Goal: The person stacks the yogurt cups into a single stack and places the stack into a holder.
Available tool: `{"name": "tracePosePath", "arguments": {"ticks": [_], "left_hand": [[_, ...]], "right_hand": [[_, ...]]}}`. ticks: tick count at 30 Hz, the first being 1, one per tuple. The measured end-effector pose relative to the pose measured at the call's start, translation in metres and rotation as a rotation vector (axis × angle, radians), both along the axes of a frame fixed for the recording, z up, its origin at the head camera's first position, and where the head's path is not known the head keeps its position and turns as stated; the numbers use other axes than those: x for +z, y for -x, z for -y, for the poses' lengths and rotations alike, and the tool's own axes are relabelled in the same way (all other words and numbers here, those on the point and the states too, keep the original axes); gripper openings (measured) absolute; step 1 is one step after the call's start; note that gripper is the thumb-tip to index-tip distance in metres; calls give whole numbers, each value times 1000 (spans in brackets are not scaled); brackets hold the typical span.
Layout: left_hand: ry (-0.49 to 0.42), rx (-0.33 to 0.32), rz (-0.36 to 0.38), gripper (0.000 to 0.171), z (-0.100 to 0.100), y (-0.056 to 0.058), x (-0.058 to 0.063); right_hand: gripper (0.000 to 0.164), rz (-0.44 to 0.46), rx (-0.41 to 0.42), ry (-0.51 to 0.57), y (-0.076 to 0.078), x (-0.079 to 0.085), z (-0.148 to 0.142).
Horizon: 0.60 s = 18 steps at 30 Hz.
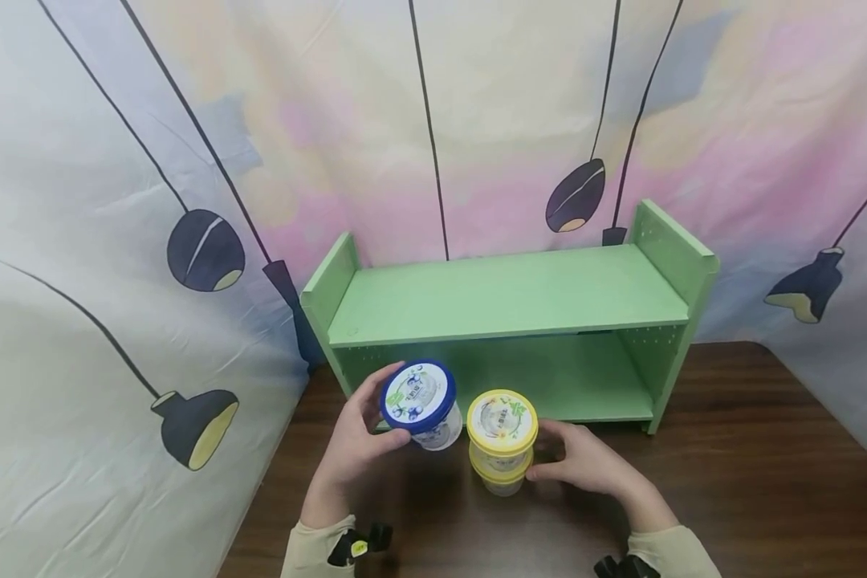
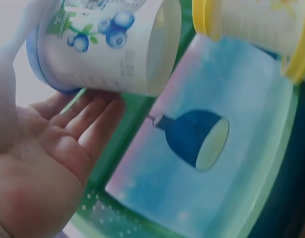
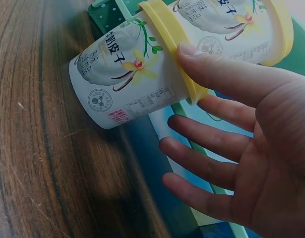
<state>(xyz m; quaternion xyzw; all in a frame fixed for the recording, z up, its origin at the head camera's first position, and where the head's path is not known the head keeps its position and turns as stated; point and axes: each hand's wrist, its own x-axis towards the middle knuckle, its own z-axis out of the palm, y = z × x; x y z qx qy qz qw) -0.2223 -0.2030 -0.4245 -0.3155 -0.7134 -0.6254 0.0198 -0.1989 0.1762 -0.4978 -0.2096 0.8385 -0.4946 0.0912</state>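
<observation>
My left hand (image 1: 354, 437) grips a yogurt cup with a blue lid (image 1: 419, 395), thumb and fingers on either side of the lid. The cup is tilted and held in the air, and blueberries show on its side (image 2: 115, 34). To its right stands a stack of two white yogurt cups with yellow lids (image 1: 502, 421), printed with vanilla flowers. My right hand (image 1: 585, 457) holds this stack from the right, thumb and index finger at the lower cup's yellow rim (image 3: 164, 37). The other fingers (image 3: 202, 198) are spread, away from the cups. Whether the stack touches the table is unclear.
Behind the cups stands a green two-tier shelf (image 1: 506, 301) with raised side panels. Its front edge is close to both hands. The dark wooden table (image 1: 759, 466) extends to the right, and a curtain printed with lamps (image 1: 491, 136) hangs at the back and left.
</observation>
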Motion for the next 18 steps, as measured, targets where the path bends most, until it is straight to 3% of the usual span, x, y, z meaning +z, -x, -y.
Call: {"name": "tracePosePath", "arguments": {"ticks": [8,18], "left_hand": [[-46,46,17,81,-25,-4,8],[-149,137,117,83,-47,-8,7]], "right_hand": [[77,4,-13,-16,0,-2,2],[79,-13,-2,-19,1,-5,3]]}}
